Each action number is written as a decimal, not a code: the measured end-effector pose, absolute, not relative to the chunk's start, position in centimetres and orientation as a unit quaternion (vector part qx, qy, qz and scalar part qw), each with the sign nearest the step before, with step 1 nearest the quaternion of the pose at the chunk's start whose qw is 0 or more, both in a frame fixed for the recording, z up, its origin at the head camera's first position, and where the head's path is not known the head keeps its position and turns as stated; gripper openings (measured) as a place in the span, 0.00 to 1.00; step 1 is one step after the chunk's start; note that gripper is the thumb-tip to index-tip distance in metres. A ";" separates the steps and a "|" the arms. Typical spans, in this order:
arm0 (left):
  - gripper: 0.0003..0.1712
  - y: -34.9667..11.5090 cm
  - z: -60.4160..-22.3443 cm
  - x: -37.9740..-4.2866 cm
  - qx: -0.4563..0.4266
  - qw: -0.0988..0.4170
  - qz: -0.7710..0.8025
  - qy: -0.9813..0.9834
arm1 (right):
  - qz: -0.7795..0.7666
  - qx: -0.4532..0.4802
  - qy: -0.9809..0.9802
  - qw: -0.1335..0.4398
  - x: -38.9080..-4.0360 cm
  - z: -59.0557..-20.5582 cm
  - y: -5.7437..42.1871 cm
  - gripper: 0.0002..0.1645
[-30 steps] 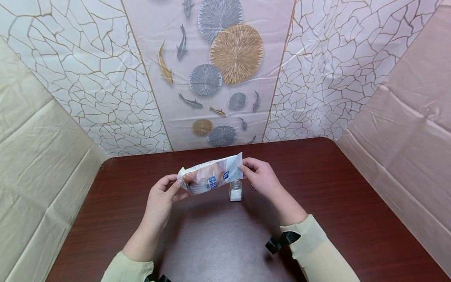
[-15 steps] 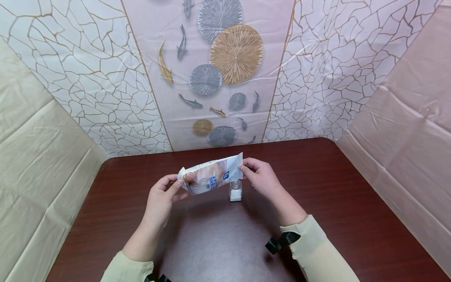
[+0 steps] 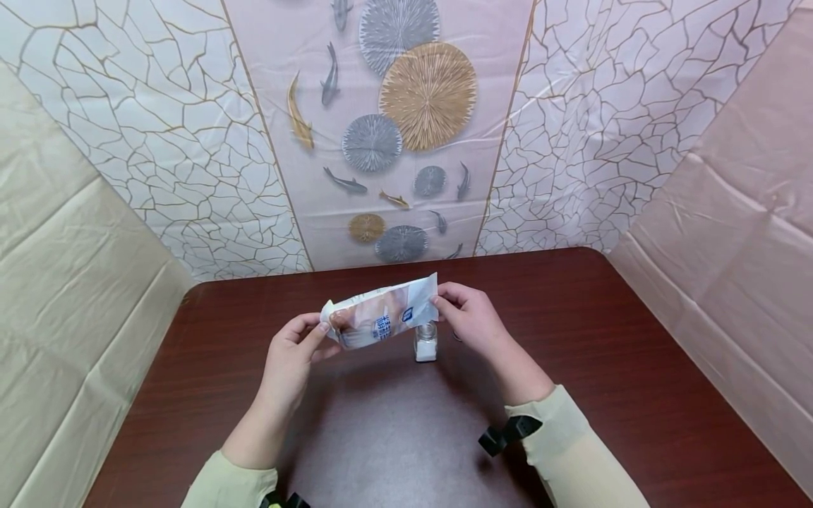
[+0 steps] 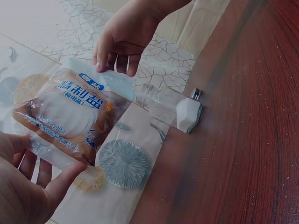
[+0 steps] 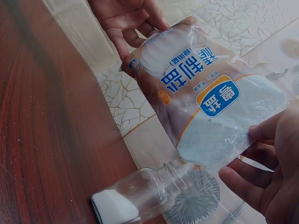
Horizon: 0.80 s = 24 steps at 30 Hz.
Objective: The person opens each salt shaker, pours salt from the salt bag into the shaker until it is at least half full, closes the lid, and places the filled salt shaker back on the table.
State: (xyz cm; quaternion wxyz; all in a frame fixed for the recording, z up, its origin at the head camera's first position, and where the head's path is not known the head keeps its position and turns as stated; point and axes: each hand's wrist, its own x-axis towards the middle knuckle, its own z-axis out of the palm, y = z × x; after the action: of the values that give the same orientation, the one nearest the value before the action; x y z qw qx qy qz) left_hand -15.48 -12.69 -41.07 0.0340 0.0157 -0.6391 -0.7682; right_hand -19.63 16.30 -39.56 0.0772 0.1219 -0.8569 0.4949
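Observation:
A bag of salt with blue lettering is held in the air, tilted with its right end higher. My left hand pinches its left end between thumb and fingers. At the other end, my right hand pinches the corner, as the right wrist view also shows. Below the bag's right part a small glass jar stands upright on the table. White salt fills its lower part, and its threaded mouth is uncovered. Whether the bag's end is cut cannot be told.
A shiny metal cap lies behind the jar, mostly hidden in the head view. Tiny white specks dot the dark red wooden table. Patterned cloth hangs along the table's far edge, with beige cloth at the sides.

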 end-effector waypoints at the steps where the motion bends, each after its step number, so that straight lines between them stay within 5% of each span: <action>1: 0.10 -12.7 -41.1 -15.5 0.016 0.034 -0.768 -0.639 | 0.495 0.123 -0.857 0.077 -19.6 -39.5 16.3 0.07; 24: 0.09 -12.6 -41.0 -15.5 0.009 0.039 -0.770 -0.637 | 0.503 0.113 -0.854 0.074 -19.2 -39.3 16.2 0.06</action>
State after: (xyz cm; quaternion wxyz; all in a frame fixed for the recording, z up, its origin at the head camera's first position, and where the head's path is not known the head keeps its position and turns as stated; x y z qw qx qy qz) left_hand -15.46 -12.61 -40.99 0.0393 0.0087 -0.6370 -0.7698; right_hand -19.22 16.24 -39.28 0.0745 0.1128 -0.8538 0.5028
